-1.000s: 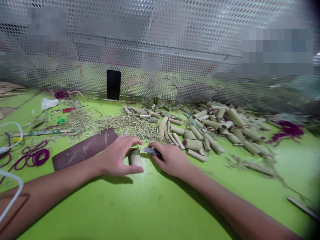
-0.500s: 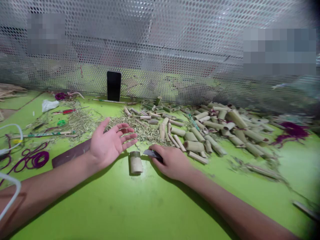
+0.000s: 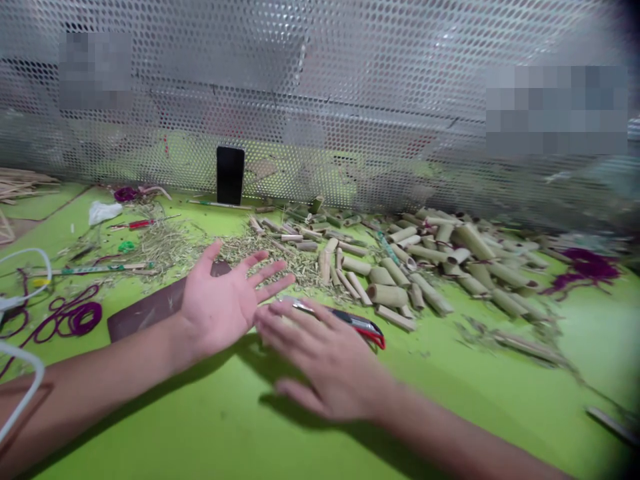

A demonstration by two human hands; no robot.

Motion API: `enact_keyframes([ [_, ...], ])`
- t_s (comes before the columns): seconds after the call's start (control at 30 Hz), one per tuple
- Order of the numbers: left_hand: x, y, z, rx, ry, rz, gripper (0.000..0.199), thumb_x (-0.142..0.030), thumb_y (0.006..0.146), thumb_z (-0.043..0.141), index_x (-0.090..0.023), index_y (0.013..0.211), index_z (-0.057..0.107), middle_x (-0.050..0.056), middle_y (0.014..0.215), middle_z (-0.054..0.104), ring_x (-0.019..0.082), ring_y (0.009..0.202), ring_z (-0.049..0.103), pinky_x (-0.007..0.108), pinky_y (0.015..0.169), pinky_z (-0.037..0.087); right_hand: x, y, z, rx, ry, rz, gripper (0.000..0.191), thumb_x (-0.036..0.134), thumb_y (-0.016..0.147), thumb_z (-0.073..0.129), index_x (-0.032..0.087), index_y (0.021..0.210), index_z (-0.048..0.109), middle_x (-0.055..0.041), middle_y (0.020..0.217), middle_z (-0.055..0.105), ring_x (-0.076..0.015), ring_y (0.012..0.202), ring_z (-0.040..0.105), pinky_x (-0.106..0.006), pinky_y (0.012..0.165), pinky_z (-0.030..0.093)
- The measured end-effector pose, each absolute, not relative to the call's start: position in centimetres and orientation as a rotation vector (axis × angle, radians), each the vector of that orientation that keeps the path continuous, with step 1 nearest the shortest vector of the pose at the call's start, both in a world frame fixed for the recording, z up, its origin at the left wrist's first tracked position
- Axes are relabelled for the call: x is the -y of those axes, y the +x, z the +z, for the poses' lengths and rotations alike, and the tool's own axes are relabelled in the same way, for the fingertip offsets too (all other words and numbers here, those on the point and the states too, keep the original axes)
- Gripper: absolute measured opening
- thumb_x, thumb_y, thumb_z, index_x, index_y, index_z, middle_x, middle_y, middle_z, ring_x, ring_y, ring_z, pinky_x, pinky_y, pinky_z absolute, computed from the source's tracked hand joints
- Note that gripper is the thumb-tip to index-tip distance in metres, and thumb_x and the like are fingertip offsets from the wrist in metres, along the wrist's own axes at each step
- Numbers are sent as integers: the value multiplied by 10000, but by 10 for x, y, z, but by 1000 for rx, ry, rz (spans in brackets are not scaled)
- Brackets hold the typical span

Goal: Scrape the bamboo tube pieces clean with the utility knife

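My left hand (image 3: 223, 303) is palm up with its fingers spread, and nothing lies in it. Just right of it, my right hand (image 3: 323, 357) is palm down, fingers stretched out, its fingertips close to the left palm. A utility knife (image 3: 363, 325) with a red and black handle lies on the green table (image 3: 225, 427) beyond the right hand, partly covered by its fingers. Under the left wrist and behind it is a dark brown slab (image 3: 145, 313). The short bamboo tube seen between the hands earlier is not visible.
Many cut bamboo pieces (image 3: 387, 295) are heaped at centre right, beside shavings (image 3: 300, 267). A phone (image 3: 231, 175) leans on the perforated metal screen (image 3: 300, 113). Purple cord (image 3: 86, 319) and a white cable (image 3: 37, 367) lie at left; more purple cord (image 3: 590, 265) is at right.
My right hand has let go of the knife, opened and moved nearer the left hand. The left fingers have spread wider. The short tube has gone out of sight.
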State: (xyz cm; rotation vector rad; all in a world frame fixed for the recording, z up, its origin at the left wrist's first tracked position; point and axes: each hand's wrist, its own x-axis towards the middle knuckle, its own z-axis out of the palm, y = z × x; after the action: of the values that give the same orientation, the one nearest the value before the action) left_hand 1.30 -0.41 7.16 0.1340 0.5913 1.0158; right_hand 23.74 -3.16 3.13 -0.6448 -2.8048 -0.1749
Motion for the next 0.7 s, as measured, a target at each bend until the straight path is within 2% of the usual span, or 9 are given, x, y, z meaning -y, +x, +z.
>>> enact_keyframes([
  [0.13,5,13,76,-603,146,1041,685,-681,1047,349,-211,1531,462,187,1504,604,372,1338,649,505,1049,588,22,242,32,2546,-1199,-239,688,431,1137,349,220,1741,95,-99,1707,374,-316,1561,400,-611,1264,366],
  [0.2,6,13,74,-584,159,996,703,-689,1055,324,-208,1552,451,186,1523,591,373,1364,631,507,1071,571,24,242,31,2560,-1043,-239,746,441,1136,336,225,1733,-53,-85,1734,301,-302,1588,340,-584,1300,312],
  [0.3,9,15,69,-545,184,908,745,-712,1054,310,-191,1568,450,179,1548,575,358,1403,600,481,1094,553,26,240,30,2783,-763,-107,779,594,1114,346,282,1740,2,-42,1712,362,-281,1556,408,-548,1312,305],
  [0.37,11,15,65,-545,191,891,747,-708,1055,324,-190,1579,448,167,1549,578,339,1419,587,456,1099,548,24,239,31,2691,-1011,-147,742,525,1133,331,257,1738,-5,-73,1714,351,-298,1563,388,-594,1290,331],
  [0.43,12,16,63,-554,189,900,737,-690,1068,316,-186,1593,438,168,1544,583,323,1414,592,427,1074,560,22,241,31,2554,-1186,-188,763,473,1135,333,224,1728,-76,-93,1751,240,-313,1607,275,-616,1300,292],
  [0.5,13,17,62,-551,185,870,739,-691,1077,288,-191,1599,437,168,1547,582,321,1397,605,421,1034,579,20,243,31,2600,-963,-191,788,535,1123,335,287,1721,-112,-43,1759,207,-317,1616,250,-629,1313,246],
  [0.57,14,18,61,-530,187,851,757,-703,1071,293,-184,1601,443,163,1557,573,321,1394,606,414,1021,582,18,245,29,2782,-654,-99,818,666,1089,355,356,1726,-54,-7,1738,286,-310,1585,341,-606,1300,295],
  [0.63,15,19,60,-524,183,852,765,-709,1060,324,-178,1595,454,155,1560,573,311,1396,603,405,1041,570,15,246,26,2747,-859,-96,756,533,1127,372,324,1731,-32,-46,1725,310,-308,1570,368,-612,1276,341],
  [0.7,16,19,59,-532,172,878,747,-693,1066,329,-178,1592,459,147,1563,574,295,1396,602,393,1070,549,15,246,25,2563,-1160,-149,759,444,1135,384,257,1731,-48,-105,1742,234,-337,1594,290,-641,1273,327],
])
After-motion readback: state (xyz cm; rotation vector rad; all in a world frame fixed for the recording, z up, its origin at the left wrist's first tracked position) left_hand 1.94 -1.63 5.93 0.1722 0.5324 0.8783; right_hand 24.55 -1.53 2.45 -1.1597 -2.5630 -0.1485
